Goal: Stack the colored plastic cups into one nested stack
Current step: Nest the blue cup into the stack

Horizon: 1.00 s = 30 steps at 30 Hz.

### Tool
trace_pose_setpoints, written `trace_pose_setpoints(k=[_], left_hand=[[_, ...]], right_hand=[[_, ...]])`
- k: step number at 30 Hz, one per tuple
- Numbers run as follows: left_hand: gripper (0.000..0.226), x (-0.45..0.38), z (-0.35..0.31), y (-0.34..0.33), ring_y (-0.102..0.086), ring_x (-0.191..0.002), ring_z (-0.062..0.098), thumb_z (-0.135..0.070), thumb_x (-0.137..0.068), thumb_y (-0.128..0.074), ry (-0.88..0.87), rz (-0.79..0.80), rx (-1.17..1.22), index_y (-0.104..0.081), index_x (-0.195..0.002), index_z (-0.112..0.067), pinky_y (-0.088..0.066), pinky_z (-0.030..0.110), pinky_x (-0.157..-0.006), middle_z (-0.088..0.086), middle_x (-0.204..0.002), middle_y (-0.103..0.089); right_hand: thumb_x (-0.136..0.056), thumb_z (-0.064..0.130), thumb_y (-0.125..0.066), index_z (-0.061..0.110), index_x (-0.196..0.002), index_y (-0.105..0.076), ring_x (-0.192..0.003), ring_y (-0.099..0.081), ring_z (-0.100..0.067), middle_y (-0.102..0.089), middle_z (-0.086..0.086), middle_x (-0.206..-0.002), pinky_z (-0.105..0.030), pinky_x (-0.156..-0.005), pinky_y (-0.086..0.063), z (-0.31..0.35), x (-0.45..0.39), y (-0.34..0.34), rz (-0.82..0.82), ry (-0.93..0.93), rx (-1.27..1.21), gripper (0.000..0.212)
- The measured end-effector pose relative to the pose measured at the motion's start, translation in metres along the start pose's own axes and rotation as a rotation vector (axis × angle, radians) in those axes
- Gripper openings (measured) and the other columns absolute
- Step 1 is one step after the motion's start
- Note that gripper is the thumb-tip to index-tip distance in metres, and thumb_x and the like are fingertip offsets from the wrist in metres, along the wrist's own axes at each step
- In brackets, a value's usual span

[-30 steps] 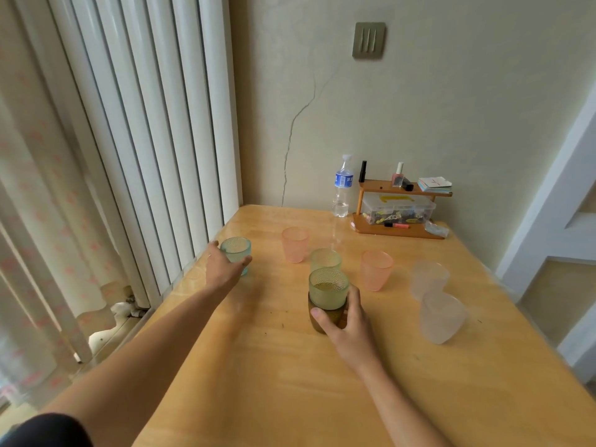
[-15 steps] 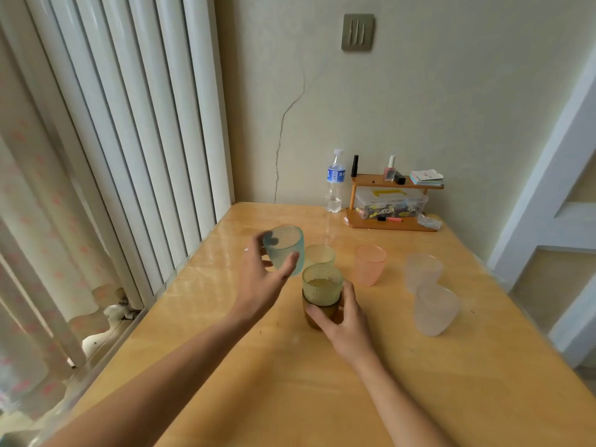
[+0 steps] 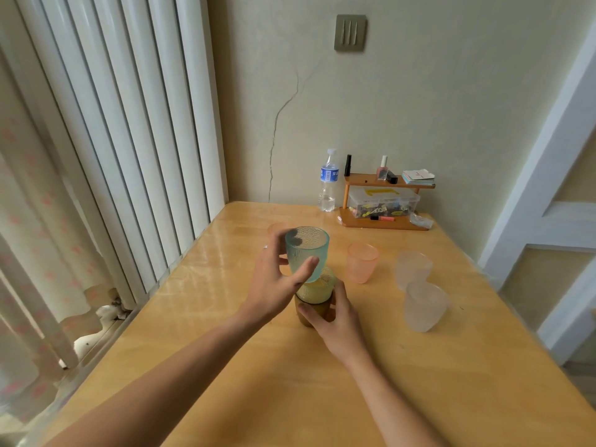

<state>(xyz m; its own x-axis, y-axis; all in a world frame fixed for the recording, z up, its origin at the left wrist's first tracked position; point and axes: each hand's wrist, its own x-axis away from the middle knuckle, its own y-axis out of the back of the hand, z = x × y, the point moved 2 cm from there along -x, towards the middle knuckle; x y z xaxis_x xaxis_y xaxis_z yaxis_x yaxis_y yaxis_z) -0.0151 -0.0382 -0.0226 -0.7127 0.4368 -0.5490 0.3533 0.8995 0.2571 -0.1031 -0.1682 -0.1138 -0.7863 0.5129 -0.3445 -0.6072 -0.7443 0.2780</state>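
My left hand (image 3: 274, 282) grips a teal textured cup (image 3: 308, 253) in the air, right above the stack. The stack (image 3: 314, 300) is a green cup nested in a brown cup, standing mid-table. My right hand (image 3: 335, 321) wraps around the stack's brown base from the near side. A pink cup (image 3: 362, 262) stands to the right. Two frosted clear cups (image 3: 413, 269) (image 3: 425, 306) stand farther right. Another pink cup (image 3: 275, 228) shows partly behind my left hand. A second green cup behind the stack is hidden by the teal cup.
The wooden table (image 3: 290, 388) meets the wall at the far side. A water bottle (image 3: 328, 185) and a small wooden shelf (image 3: 383, 201) with a clear box and small bottles stand there. White vertical blinds (image 3: 129, 124) hang along the left edge.
My left hand picked the teal cup up from the table's left side and carried it right, to just above the stack. My right hand stayed on the stack.
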Motion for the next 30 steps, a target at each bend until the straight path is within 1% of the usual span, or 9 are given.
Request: trace_pose_setpoints(k=[3,7,10,12,14,18,21,25,30], left_hand=[[0.069,0.001,-0.001,-0.003,-0.064,-0.114,-0.006,-0.057,-0.085,-0.073,-0.001,-0.002,0.017,-0.052,-0.141,-0.024,-0.053,0.011,-0.089,-0.021,-0.127,-0.066],[0.069,0.004,0.0,-0.006,-0.066,-0.115,0.002,-0.055,-0.085,-0.075,0.009,-0.003,0.04,-0.051,-0.142,-0.023,-0.055,0.013,-0.091,-0.01,-0.132,-0.066],[0.065,0.008,0.007,-0.012,-0.067,-0.118,0.005,-0.042,-0.087,-0.084,0.025,0.034,0.018,-0.052,-0.14,-0.021,-0.053,0.013,-0.095,-0.008,-0.132,-0.068],[0.061,0.011,0.016,-0.016,-0.066,-0.121,0.006,-0.034,-0.087,-0.086,0.01,0.059,-0.031,-0.054,-0.137,-0.021,-0.053,0.021,-0.101,-0.009,-0.129,-0.069],[0.06,0.014,0.023,-0.02,-0.064,-0.125,0.006,-0.037,-0.087,-0.085,0.021,0.069,-0.047,-0.054,-0.137,-0.024,-0.053,0.028,-0.106,-0.012,-0.13,-0.069],[0.06,0.022,0.029,-0.025,-0.064,-0.127,0.006,-0.051,-0.087,-0.079,0.089,0.091,0.027,-0.049,-0.136,-0.033,-0.055,0.028,-0.103,-0.015,-0.135,-0.066],[0.059,0.026,0.031,-0.027,-0.065,-0.124,0.006,-0.048,-0.088,-0.08,0.102,0.083,0.047,-0.048,-0.137,-0.037,-0.057,0.025,-0.099,-0.016,-0.136,-0.064],[0.055,0.03,0.036,-0.031,-0.065,-0.124,0.006,-0.035,-0.093,-0.081,0.093,0.053,0.037,-0.048,-0.137,-0.034,-0.059,0.031,-0.101,-0.016,-0.136,-0.063],[0.061,0.031,0.039,-0.032,-0.065,-0.123,0.009,-0.036,-0.09,-0.08,0.084,0.036,0.004,-0.047,-0.14,-0.028,-0.059,0.044,-0.101,-0.013,-0.137,-0.062]], right_hand=[[-0.078,0.05,-0.082,0.037,-0.135,-0.051,-0.105,-0.069,-0.006,-0.072,0.016,-0.116,-0.036,-0.087,-0.06,0.0,0.0,0.0,0.0,0.0,0.005,0.065],[-0.079,0.049,-0.082,0.034,-0.135,-0.052,-0.103,-0.069,-0.004,-0.073,0.015,-0.113,-0.034,-0.086,-0.06,0.0,0.0,0.0,-0.003,-0.003,0.012,0.066],[-0.08,0.05,-0.081,0.036,-0.133,-0.052,-0.1,-0.071,-0.007,-0.073,0.013,-0.109,-0.034,-0.083,-0.061,0.001,0.001,0.001,0.003,-0.004,0.007,0.062],[-0.08,0.05,-0.08,0.036,-0.129,-0.054,-0.097,-0.072,-0.012,-0.074,0.01,-0.104,-0.037,-0.081,-0.061,0.0,0.001,0.001,0.005,0.0,-0.002,0.057],[-0.081,0.045,-0.08,0.034,-0.125,-0.055,-0.095,-0.072,-0.012,-0.074,0.008,-0.103,-0.037,-0.079,-0.061,-0.001,0.001,0.001,0.001,0.008,-0.001,0.052],[-0.08,0.039,-0.08,0.03,-0.126,-0.056,-0.096,-0.071,-0.009,-0.074,0.01,-0.105,-0.029,-0.078,-0.059,-0.001,0.0,0.001,-0.003,0.027,-0.005,0.053],[-0.076,0.044,-0.078,0.029,-0.129,-0.055,-0.099,-0.071,-0.012,-0.074,0.009,-0.109,-0.034,-0.082,-0.06,-0.003,0.0,0.0,0.004,0.042,0.004,0.06],[-0.074,0.044,-0.077,0.029,-0.131,-0.053,-0.103,-0.071,-0.015,-0.074,0.007,-0.113,-0.041,-0.087,-0.06,-0.005,-0.001,0.0,0.018,0.034,0.013,0.063],[-0.078,0.037,-0.082,0.037,-0.135,-0.047,-0.12,-0.065,-0.009,-0.068,0.013,-0.128,-0.037,-0.102,-0.055,0.001,-0.005,0.015,0.208,-0.056,-0.035,0.067]])
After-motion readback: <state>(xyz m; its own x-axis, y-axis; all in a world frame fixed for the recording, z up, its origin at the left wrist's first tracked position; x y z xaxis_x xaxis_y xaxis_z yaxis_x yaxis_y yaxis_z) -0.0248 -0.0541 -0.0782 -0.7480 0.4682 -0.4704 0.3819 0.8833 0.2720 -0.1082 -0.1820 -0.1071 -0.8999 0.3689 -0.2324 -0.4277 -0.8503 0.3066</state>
